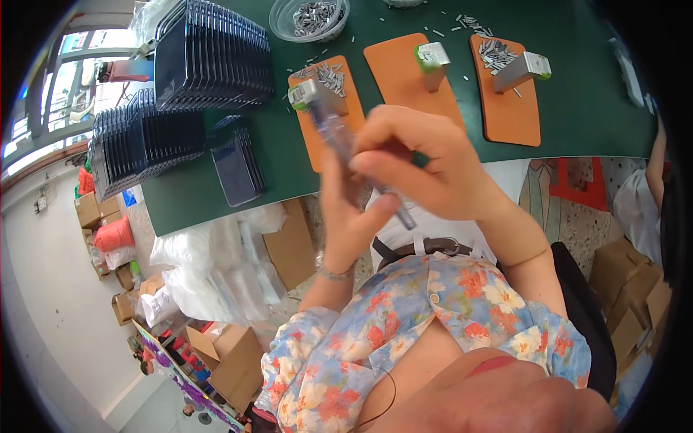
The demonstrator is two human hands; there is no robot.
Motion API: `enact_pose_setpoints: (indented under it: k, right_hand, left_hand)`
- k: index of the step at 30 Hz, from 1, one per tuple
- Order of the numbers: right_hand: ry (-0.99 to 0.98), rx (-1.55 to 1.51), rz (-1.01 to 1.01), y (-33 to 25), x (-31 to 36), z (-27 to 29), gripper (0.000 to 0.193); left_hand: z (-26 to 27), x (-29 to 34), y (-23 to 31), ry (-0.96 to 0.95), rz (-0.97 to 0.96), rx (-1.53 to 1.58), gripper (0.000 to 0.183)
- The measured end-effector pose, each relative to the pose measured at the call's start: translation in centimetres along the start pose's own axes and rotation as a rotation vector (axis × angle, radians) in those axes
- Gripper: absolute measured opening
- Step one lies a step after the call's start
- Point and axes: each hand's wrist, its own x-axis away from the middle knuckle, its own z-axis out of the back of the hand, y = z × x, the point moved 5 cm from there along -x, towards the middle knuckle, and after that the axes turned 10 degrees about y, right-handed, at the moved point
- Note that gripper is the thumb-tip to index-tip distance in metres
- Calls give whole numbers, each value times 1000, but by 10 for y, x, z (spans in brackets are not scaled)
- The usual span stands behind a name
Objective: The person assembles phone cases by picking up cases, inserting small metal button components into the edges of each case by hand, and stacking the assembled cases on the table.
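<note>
Above the green counter (577,108), both hands' fingers (404,137) are clenched around one clear slim tube (333,130), left hand (346,216) below right hand (426,169).

Just one view here, a fisheye worn on the head, looking steeply down past the person's own chest at the bottom of the frame. The hands sit close up at centre, the green table (577,108) fills the top, and straight edges bend near the rim.
</note>
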Motion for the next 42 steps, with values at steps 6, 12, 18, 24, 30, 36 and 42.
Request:
enact_pose_setpoints:
  k: [6,12,18,24,30,36,42]
  right_hand:
    - [126,224,17,16,21,53,8]
    - [251,794,469,7,-8,101,20]
    - [147,879,578,25,-22,99,21]
    - [149,781,477,29,-32,100,18]
    - [13,598,88,18,-72,89,3]
    - [-195,623,56,33,-83,74,8]
    - [-223,526,-207,38,-92,70,12]
  left_hand:
    - [-49,-10,-40,-161,49,51,84]
    - [-54,-36,-39,-112,-39,200,73]
    - [-56,-48,-55,-137,-2,145,72]
    - [-47,-56,-59,-104,0,163,70]
    - [-40,-64,-65,-147,-26,164,82]
    - [-33,-66,-64,-128,-48,147,84]
    - [-29,-69,-66,-135,-32,126,85]
